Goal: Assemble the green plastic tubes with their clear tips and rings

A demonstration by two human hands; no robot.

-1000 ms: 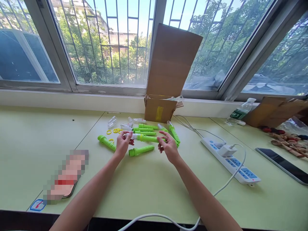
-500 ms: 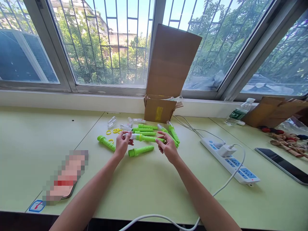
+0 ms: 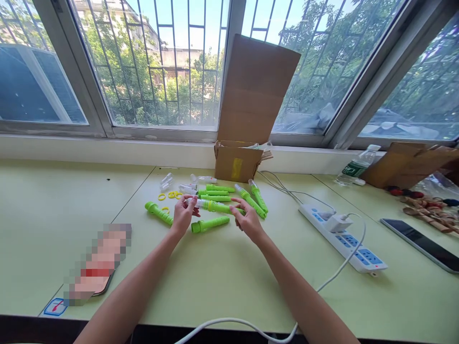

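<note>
My left hand (image 3: pixel 183 214) pinches the clear-capped end of a green plastic tube (image 3: pixel 215 206) and my right hand (image 3: pixel 245 220) grips its other end, so the tube hangs level a little above the table (image 3: pixel 222 272). Under it lies another green tube (image 3: pixel 210 223). A third green tube (image 3: pixel 158 213) lies left of my left hand. More green tubes (image 3: pixel 255 199) lie just beyond my hands. Small yellow rings (image 3: pixel 172 195) and clear caps (image 3: pixel 167 181) are scattered behind my left hand.
An open cardboard box (image 3: pixel 237 161) stands at the window sill behind the parts. A white power strip (image 3: pixel 342 239) with a plugged charger and cables lies to the right, a dark tablet (image 3: pixel 423 245) farther right. A water bottle (image 3: pixel 356 167) and a phone (image 3: pixel 96 265) lie nearby.
My right hand has shifted slightly left along the held tube. My left hand has stayed in place.
</note>
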